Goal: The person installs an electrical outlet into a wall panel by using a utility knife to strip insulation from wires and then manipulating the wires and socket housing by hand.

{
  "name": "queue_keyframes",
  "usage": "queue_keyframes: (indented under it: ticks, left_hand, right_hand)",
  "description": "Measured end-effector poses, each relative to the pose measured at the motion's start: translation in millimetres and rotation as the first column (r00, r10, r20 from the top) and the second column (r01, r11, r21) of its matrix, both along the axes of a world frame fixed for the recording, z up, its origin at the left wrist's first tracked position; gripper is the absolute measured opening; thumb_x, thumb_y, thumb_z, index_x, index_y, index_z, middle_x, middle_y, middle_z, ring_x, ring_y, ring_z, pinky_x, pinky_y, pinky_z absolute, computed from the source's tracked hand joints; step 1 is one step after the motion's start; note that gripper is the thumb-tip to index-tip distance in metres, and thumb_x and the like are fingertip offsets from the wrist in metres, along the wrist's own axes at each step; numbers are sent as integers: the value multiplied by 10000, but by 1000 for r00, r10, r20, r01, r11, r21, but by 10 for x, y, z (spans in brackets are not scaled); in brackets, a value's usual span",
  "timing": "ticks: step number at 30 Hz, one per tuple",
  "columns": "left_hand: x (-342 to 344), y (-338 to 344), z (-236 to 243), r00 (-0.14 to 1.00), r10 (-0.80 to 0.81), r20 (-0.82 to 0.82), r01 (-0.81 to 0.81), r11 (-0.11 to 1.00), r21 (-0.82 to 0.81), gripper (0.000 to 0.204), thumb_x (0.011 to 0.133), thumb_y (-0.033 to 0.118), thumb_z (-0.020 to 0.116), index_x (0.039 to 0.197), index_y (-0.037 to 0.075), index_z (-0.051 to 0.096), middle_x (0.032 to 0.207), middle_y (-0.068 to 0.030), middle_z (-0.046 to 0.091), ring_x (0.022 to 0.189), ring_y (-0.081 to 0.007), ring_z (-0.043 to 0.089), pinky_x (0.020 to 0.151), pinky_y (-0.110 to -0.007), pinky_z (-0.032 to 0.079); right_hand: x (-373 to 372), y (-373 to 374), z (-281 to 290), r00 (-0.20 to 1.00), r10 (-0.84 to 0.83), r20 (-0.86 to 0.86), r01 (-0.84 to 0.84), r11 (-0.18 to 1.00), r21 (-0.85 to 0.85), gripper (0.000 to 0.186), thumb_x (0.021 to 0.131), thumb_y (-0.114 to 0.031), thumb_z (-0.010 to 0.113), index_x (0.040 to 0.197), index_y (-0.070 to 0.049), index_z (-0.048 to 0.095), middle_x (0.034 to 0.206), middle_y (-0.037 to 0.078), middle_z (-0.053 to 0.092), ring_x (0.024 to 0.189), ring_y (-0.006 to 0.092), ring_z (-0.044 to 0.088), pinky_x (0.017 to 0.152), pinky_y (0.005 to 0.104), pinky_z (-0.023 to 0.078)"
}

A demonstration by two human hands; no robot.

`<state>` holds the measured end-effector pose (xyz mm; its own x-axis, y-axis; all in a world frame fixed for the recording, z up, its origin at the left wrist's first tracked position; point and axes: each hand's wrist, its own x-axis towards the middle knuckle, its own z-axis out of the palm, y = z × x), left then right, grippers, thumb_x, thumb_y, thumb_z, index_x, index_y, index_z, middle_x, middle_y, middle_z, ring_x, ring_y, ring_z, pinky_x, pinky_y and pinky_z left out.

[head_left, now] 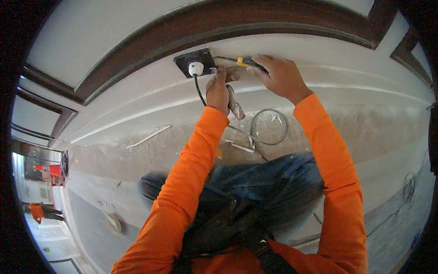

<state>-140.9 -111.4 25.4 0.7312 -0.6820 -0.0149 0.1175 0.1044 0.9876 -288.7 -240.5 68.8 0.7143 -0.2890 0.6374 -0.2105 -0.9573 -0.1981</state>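
A black socket plate sits low on the wall, with a white plug in it and a dark cord hanging down. My right hand is closed around a screwdriver with a yellow and black handle. Its thin shaft points left, its tip at the plate's right edge. Just below, my left hand grips a tool with a worn, paint-smeared handle, which sticks out down to the right. The working end of that tool is mostly hidden by my fingers, close to the plate's lower right corner.
Dark wood moulding runs along the wall above the plate. On the dusty floor lie a looped cable, white scraps and a roll of tape. Far left are a red and white cone and another person in orange.
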Motion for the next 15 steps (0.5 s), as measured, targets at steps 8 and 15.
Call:
queue_keyframes:
  ticks: [8, 15]
  left_hand:
    - [-48, 236, 42, 820, 95, 565, -119, 993, 5, 241, 951, 235, 605, 1071, 38, 671, 840, -49, 704, 712, -128, 607, 671, -269, 469]
    - [-245, 445, 477, 584, -45, 811, -190, 963, 190, 188, 935, 203, 596, 1020, 51, 667, 960, -124, 715, 850, -236, 680, 792, -321, 510]
  right_hand:
    - [23, 69, 69, 989, -27, -145, 36, 998, 55, 358, 961, -415, 549, 1115, -102, 632, 870, 162, 681, 771, 371, 670, 677, 491, 539]
    - [-152, 258, -120, 998, -13, 68, -8, 955, 295, 300, 972, -330, 553, 1084, -55, 594, 864, 183, 676, 783, 396, 661, 675, 512, 529]
